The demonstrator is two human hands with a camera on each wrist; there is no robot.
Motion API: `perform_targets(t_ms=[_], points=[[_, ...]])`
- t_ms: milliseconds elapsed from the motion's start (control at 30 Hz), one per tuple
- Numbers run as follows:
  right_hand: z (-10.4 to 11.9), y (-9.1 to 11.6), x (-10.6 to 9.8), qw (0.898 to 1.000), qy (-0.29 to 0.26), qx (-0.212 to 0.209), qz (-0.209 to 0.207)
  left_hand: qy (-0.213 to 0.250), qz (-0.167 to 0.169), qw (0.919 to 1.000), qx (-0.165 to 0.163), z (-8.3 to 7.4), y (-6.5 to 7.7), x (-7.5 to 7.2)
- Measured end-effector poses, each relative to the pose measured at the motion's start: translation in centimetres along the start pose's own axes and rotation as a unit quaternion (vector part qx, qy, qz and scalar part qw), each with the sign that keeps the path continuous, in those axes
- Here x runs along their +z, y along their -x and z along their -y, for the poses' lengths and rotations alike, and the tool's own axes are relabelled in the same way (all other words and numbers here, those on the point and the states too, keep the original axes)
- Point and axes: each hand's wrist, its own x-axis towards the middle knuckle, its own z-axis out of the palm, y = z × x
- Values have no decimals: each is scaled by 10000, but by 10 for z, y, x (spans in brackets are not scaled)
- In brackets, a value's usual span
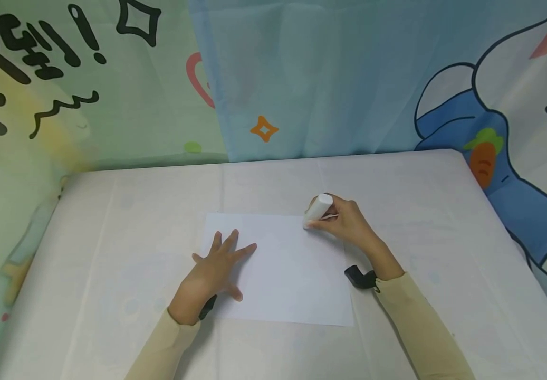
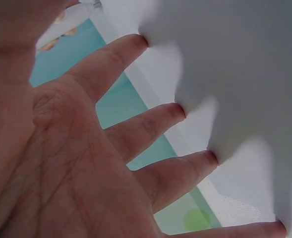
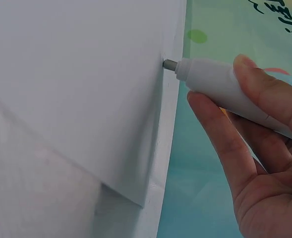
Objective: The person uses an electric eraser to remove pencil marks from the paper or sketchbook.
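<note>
A blank sheet of white paper [image 1: 292, 279] lies on the white-covered table. My left hand [image 1: 216, 272] rests on its left part with fingers spread. In the left wrist view, several fingertips [image 2: 178, 110] press on the paper. Near the sheet's far right corner, my right hand [image 1: 344, 221] grips a thick white pen-shaped tool, seemingly an electric eraser [image 1: 318, 207], tilted. The right wrist view shows thumb and fingers around the eraser's white body [image 3: 212, 79]. Its narrow grey tip [image 3: 170, 64] touches the paper near the far edge.
A white cloth [image 1: 135, 237] with fold creases covers the table. Behind it hangs a printed curtain [image 1: 339, 79] in green and blue, with a cartoon figure at the right. Each wrist wears a black strap piece, plainest on the right wrist [image 1: 361, 277].
</note>
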Motion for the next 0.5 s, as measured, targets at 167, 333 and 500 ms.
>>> perform_targets(t_ms=[167,333,500], points=[[2,1,0,10000,16,-38,62,11,-19,10000,9,1,0,0],[2,0,0,10000,15,9,66,9,-14,10000,16,1,0,0],[3,0,-1,9999,20,93,32,27,-4,10000,25,2,-1,1]])
